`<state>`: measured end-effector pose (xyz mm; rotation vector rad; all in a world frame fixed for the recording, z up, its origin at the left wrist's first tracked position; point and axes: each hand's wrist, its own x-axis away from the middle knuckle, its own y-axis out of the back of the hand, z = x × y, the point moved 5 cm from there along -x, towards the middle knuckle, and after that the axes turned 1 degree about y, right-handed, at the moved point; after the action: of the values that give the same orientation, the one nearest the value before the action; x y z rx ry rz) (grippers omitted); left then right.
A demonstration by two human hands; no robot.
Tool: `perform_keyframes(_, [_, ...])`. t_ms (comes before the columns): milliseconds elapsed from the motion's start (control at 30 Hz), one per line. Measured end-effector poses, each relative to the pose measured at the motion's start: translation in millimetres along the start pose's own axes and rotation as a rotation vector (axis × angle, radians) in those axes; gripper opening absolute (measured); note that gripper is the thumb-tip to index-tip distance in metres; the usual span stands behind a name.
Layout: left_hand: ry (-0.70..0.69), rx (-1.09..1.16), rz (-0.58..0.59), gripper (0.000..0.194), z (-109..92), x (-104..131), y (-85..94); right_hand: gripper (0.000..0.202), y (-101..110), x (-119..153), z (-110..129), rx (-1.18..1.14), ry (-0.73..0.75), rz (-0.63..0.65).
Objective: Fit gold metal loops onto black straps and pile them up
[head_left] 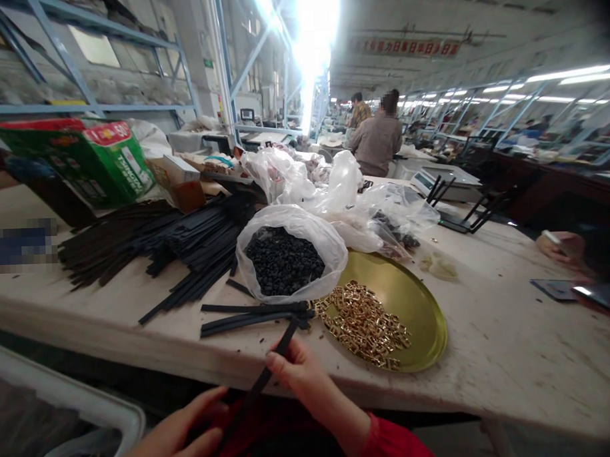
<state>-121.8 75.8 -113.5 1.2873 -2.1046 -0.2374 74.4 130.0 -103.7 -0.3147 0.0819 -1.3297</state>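
Note:
A black strap [260, 382] slants in front of me over the table's front edge. My right hand [303, 372] pinches it near its upper end, between thumb and fingers. Low on the left, my left hand [184, 429] has its fingers apart beside the strap's lower part; whether it touches the strap is hard to see. Just beyond my right hand lie a few black straps [248, 318] with gold pieces at their right ends. A gold-coloured round tray [420, 304] holds a heap of small gold buckles [363, 326]. Behind the straps, an open white plastic bag [330, 244] contains small black pieces [283, 259].
Piles of dark straps [185, 236] lie at the left, below a green box [102, 162]. Clear plastic bags [303, 178] stand at the back. To the right are phones [554, 290] and another person's hand [560, 246]. A white bin [126, 411] is at lower left.

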Motion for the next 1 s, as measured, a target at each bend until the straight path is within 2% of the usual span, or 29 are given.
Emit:
perform_keyframes(67, [-0.124,0.176,-0.015,0.063,-36.2,-22.3,-13.4,0.032,-13.9,8.2,-0.3,0.096,0.051,0.106])
perform_keyframes(133, [-0.134,0.340,-0.011,0.071,-66.5,-42.7,-25.4,0.035,-6.2,11.0,10.0,0.322,0.126,0.145])
perform_keyframes(167, [-0.130,0.379,-0.005,0.073,-78.0,-50.4,-29.4,0.037,7.3,9.2,19.0,0.509,0.170,0.124])
perform_keyframes(200, [-0.120,0.406,-0.007,0.073,-86.3,-56.1,-31.3,0.040,27.4,5.0,30.4,0.736,0.214,0.047])
perform_keyframes(267, [-0.101,0.425,0.014,0.069,-94.7,-63.0,-32.0,0.039,79.1,-8.9,54.0,1.285,0.198,-0.200])
perform_keyframes(300, [-0.092,0.428,0.027,0.066,-95.9,-65.0,-31.3,0.035,104.6,-18.1,63.6,1.372,0.167,-0.281])
perform_keyframes(367, [-0.062,0.423,0.056,0.061,-95.4,-68.1,-30.4,0.032,144.6,-40.2,74.8,1.456,0.113,-0.326])
perform_keyframes(433, [-0.033,0.409,0.066,0.057,-95.2,-71.1,-30.8,0.029,165.9,-63.9,77.3,1.516,0.082,-0.302])
perform_keyframes(533, [-0.014,0.381,0.074,0.052,-98.8,-75.2,-34.6,0.027,166.1,-92.6,71.8,1.567,0.092,-0.195])
perform_keyframes(633, [-0.003,0.372,0.081,0.051,-101.4,-78.2,-38.5,0.027,153.8,-100.2,64.9,1.598,0.135,-0.073])
perform_keyframes(733, [0.019,0.369,0.099,0.053,-97.5,-81.5,-41.4,0.029,149.6,-83.5,60.5,1.623,0.176,0.030])
perform_keyframes(833, [0.025,0.371,0.122,0.050,-88.1,-85.7,-44.8,0.033,151.5,-53.1,58.5,1.644,0.208,0.098])
perform_keyframes(933, [0.001,0.386,0.126,0.043,-80.1,-88.5,-48.2,0.033,150.2,-24.5,59.7,1.673,0.253,0.107])
perform_keyframes(1000, [0.001,0.380,0.114,0.039,-78.0,-88.2,-50.2,0.031,145.6,-12.7,63.3,1.691,0.304,0.058])
